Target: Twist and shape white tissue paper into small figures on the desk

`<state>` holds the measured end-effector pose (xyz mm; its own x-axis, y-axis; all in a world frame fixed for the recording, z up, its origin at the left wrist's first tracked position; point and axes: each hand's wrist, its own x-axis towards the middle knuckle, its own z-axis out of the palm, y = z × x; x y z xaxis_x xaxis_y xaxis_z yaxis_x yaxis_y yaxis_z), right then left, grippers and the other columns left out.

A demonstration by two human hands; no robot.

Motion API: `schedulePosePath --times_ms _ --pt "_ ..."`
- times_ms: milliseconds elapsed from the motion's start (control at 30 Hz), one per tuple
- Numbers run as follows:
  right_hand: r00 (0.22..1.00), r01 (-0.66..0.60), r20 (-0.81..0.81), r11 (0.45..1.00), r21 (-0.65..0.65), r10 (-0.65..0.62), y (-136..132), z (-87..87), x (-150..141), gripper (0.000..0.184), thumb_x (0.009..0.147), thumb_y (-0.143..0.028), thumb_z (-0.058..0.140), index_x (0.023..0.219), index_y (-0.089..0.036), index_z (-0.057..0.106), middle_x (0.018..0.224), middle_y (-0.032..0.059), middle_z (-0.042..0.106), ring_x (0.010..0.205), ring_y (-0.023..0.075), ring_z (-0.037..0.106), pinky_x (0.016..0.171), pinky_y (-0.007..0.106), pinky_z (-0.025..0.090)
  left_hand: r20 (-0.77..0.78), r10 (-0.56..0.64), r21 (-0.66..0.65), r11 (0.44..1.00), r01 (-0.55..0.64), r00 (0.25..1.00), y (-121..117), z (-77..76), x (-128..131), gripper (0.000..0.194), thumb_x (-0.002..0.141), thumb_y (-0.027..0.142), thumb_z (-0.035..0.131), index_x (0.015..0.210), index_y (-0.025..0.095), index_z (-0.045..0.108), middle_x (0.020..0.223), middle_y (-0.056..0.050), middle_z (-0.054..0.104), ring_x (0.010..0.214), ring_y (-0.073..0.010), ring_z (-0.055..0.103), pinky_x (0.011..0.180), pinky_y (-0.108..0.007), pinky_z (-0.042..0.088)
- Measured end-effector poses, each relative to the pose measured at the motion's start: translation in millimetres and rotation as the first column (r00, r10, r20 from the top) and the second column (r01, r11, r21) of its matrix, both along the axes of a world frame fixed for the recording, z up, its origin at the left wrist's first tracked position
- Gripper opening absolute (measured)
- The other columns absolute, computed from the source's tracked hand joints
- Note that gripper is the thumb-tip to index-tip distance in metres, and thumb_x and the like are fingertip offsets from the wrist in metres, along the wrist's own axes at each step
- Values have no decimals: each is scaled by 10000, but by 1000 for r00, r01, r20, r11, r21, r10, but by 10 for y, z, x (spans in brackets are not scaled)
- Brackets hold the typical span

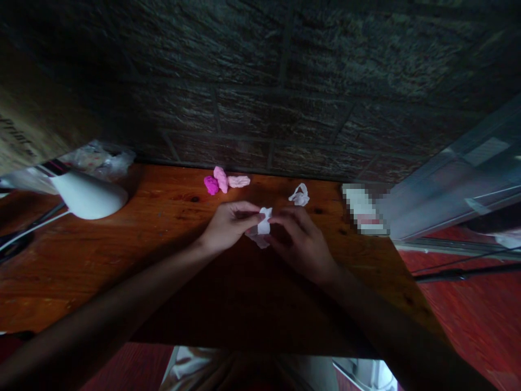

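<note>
Over the middle of the wooden table, my left hand (226, 225) pinches a small piece of white crepe-like paper (264, 224) between thumb and fingers. My right hand (303, 241) has its fingertips closed at the paper's right edge. A thinner, pinkish flap (259, 240) hangs beneath it; whether the two are one piece I cannot tell. Beyond my left hand lie a magenta crumpled piece (211, 185), a pink crumpled piece (220, 179) and a paler pink one (239, 181), touching one another. Past my right hand rests a loose white crumpled strip (301, 194).
A white cone-shaped object (89, 196) with a cable stands at left, near clear plastic bags (101, 160). A blurred-out whitish box (364, 209) lies at the right edge. A dark brick-patterned wall (252, 98) runs behind the table (163, 190); a translucent panel (451, 174) rises at right.
</note>
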<state>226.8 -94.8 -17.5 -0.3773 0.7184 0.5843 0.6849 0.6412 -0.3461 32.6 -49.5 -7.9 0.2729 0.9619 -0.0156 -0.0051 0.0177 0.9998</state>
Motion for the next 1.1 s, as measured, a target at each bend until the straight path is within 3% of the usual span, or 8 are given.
schedulePosePath --times_ms 200,267,367,500,567,633,867,1100 --pt "999 -9 36 994 106 5 22 17 -51 231 941 -210 637 1167 -221 682 1148 113 714 1051 262 683 884 406 589 108 2 -39 999 2 994 -48 33 40 123 711 214 773 787 133 721 635 30 635 521 -58 507 516 -191 424" --pt "999 -13 -33 999 35 15 15 37 -51 202 955 -215 604 1131 -238 701 1082 91 747 985 243 705 861 387 587 127 -25 -64 997 33 992 -48 36 30 172 742 264 777 837 134 715 686 16 659 554 -70 539 529 -197 440" --pt "961 15 -270 982 -189 -66 23 48 -16 139 950 -274 615 1027 -234 723 936 71 774 823 211 723 756 346 590 115 -56 -68 996 64 992 -41 29 5 240 808 333 756 930 135 700 723 6 662 603 -89 582 546 -203 466" --pt "765 -197 -617 847 -494 -182 72 39 53 259 878 -457 704 955 -210 718 860 55 776 747 188 721 635 302 587 94 -136 -22 990 138 986 -40 1 -22 397 790 313 804 1128 137 689 892 -35 723 720 -117 660 635 -227 537" --pt "686 -312 -697 781 -540 -208 92 44 68 315 834 -502 744 939 -206 715 848 45 773 723 172 716 618 291 591 85 -190 -24 981 193 978 -40 -14 -32 362 772 294 824 1070 122 714 925 -57 746 743 -128 682 663 -239 556" --pt "657 -354 -721 755 -552 -220 97 54 64 305 804 -488 781 908 -209 715 846 36 769 702 155 705 628 288 597 57 -209 0 978 210 976 -40 -22 -42 274 780 287 817 974 112 735 883 -58 755 717 -126 687 664 -239 561" --pt "695 -322 -701 802 -503 -161 50 66 3 201 793 -361 805 936 -232 748 966 28 795 865 176 736 814 328 605 -5 -202 91 975 202 979 -47 -23 -64 186 823 264 765 904 97 744 788 -67 765 673 -144 716 682 -262 602" --pt "740 -272 -651 810 -520 -169 39 23 -15 160 824 -356 769 924 -230 771 917 29 802 826 187 731 782 334 589 -46 -189 188 963 194 981 -75 -41 -36 130 836 237 737 864 111 727 770 -66 759 660 -134 706 654 -233 583"
